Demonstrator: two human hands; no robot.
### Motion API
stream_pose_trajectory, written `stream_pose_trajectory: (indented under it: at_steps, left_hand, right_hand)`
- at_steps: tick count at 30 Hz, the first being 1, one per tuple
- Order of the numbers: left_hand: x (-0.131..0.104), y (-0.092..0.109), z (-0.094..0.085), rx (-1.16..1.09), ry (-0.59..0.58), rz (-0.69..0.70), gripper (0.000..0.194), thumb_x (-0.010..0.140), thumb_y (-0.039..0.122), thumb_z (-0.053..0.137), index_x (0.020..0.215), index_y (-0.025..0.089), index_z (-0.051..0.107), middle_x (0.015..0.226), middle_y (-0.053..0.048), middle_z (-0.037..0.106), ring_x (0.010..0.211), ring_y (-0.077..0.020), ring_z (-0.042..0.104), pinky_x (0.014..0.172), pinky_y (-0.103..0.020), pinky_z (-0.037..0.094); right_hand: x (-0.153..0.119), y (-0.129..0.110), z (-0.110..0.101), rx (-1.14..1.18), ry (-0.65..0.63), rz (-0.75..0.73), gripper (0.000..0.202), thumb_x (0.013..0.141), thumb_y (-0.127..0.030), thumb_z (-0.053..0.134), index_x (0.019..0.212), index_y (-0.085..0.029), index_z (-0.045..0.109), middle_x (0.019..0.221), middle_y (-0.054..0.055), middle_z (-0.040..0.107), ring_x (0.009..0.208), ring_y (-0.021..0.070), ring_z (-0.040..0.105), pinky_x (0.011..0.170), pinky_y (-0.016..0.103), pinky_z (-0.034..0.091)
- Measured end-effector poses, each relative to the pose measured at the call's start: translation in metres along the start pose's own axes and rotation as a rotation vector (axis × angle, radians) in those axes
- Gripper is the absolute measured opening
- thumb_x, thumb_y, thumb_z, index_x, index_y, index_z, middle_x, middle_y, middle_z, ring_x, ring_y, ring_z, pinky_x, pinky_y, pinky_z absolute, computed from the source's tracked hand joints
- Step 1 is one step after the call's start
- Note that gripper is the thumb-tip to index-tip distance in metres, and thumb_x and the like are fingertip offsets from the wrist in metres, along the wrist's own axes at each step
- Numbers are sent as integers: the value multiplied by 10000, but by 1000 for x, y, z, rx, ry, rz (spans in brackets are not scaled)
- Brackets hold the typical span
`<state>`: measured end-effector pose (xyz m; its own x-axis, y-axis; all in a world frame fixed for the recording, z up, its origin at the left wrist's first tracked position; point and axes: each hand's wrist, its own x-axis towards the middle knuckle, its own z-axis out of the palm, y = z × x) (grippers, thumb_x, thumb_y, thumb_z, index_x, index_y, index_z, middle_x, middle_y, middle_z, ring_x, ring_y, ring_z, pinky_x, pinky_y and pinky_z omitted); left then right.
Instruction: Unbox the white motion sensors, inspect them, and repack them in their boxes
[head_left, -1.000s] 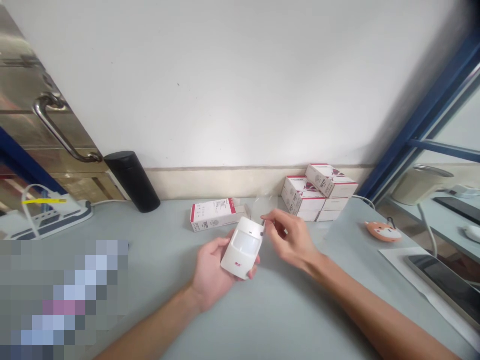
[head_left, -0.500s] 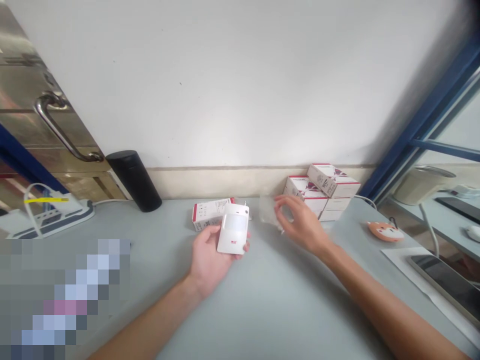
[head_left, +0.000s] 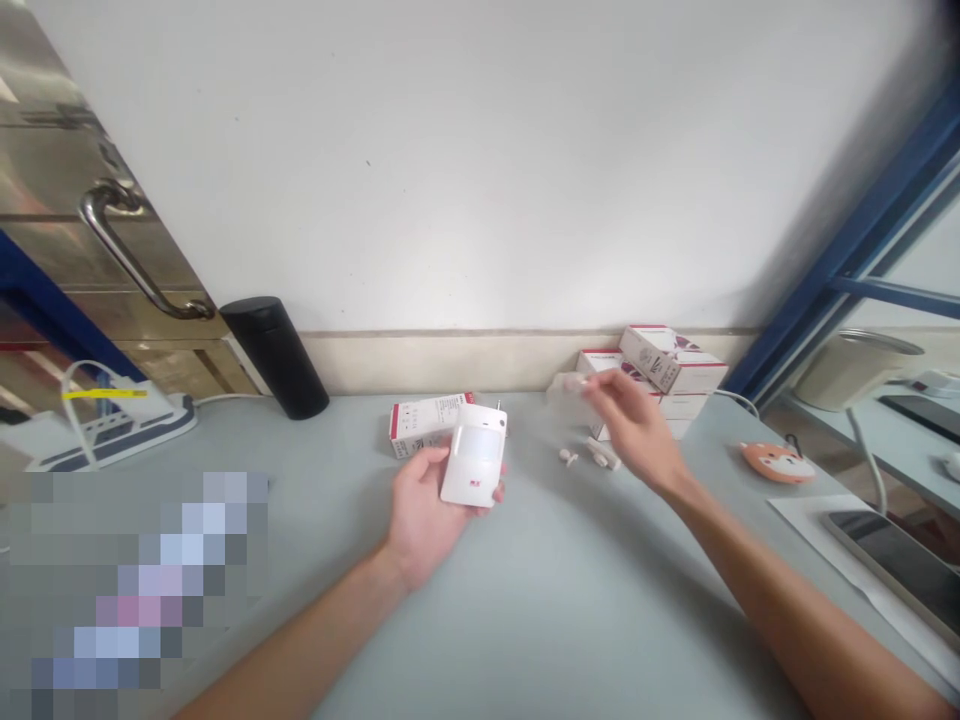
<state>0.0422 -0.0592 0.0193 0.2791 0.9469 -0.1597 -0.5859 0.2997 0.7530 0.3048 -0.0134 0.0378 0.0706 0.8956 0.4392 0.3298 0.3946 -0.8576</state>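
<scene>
My left hand is closed around a white motion sensor with a pale window, red lettering and a short antenna at its top. Behind it a white and red box lies on the table, partly covered by the sensor. With closed fingertips my right hand pinches a clear plastic bag just above the tabletop. Below that bag lie a small white plastic piece and a longer white part, whose exact kind I cannot make out.
Several white and red boxes are stacked against the wall. A black bottle and a power strip stand left. On the right are an orange animal-faced case, a phone on paper and a beige cup.
My right hand has lifted the plastic bag and moved slightly right. The small white parts below it now show on the table. My left hand still holds the motion sensor.
</scene>
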Motion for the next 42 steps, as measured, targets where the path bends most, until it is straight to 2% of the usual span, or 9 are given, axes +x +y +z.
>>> stream_pose_trajectory:
  at_steps: [4, 7, 11, 16, 25, 30, 34, 37, 42]
  left_hand:
    - [1, -4, -5, 62, -31, -44, 392, 928, 336, 526, 1233, 111, 626, 972, -190, 753, 716, -279, 678, 647, -353, 427]
    - [-1, -4, -5, 115, -82, -78, 409, 954, 367, 492, 1250, 116, 622, 995, -201, 759, 701, -270, 672, 658, -354, 408]
    - [-3, -2, -3, 142, -151, -123, 405, 958, 368, 451, 1214, 112, 633, 952, -198, 752, 690, -270, 666, 661, -357, 392]
    - [-3, -2, -5, 88, -236, -147, 414, 958, 386, 468, 1196, 109, 663, 961, -202, 740, 733, -288, 664, 674, -376, 417]
    - [-4, 2, -5, 32, -198, -158, 385, 955, 359, 478, 1194, 132, 678, 992, -185, 723, 853, -328, 685, 671, -376, 424]
    - [-5, 6, -3, 5, -183, -169, 378, 948, 354, 477, 1164, 130, 691, 973, -187, 716, 838, -330, 692, 664, -382, 434]
    - [-4, 8, -4, -3, -189, -165, 383, 950, 365, 469, 1164, 137, 689, 950, -180, 718, 818, -324, 695, 643, -368, 415]
    - [-3, 7, -4, 15, -212, -177, 387, 949, 371, 461, 1167, 139, 682, 949, -175, 726, 796, -318, 695, 634, -365, 409]
    - [-4, 4, -3, 115, -264, -210, 453, 961, 403, 388, 1146, 103, 672, 902, -192, 742, 673, -288, 669, 666, -382, 402]
  right_hand:
    - [9, -13, -12, 603, 121, 243, 147, 870, -395, 627, 873, -249, 603, 1001, 60, 791, 972, 262, 756, 851, 389, 590]
    - [13, -13, -18, 761, 144, 325, 131, 795, -359, 621, 832, -234, 634, 904, 65, 758, 825, 239, 741, 752, 370, 603]
    - [15, -9, -21, 777, 120, 325, 93, 776, -331, 613, 767, -240, 600, 811, 50, 694, 777, 223, 710, 679, 343, 594]
    - [14, -8, -20, 858, 85, 417, 75, 780, -307, 633, 772, -234, 620, 800, 43, 685, 759, 211, 698, 700, 338, 600]
    - [14, -9, -16, 839, 92, 468, 108, 800, -294, 581, 720, -230, 615, 706, 35, 669, 670, 205, 676, 610, 308, 574]
    - [12, -8, -14, 775, 27, 453, 160, 821, -336, 578, 791, -207, 669, 836, 75, 747, 711, 219, 704, 628, 325, 587]
    - [12, -9, -15, 799, 33, 454, 179, 848, -331, 576, 791, -198, 682, 860, 79, 761, 730, 216, 712, 637, 322, 596]
    - [11, -11, -16, 861, 16, 525, 179, 875, -293, 576, 785, -195, 695, 887, 85, 773, 741, 221, 718, 628, 324, 603]
    - [7, -11, -14, 953, -125, 646, 173, 906, -228, 577, 836, -179, 728, 911, 97, 781, 793, 236, 733, 682, 332, 631]
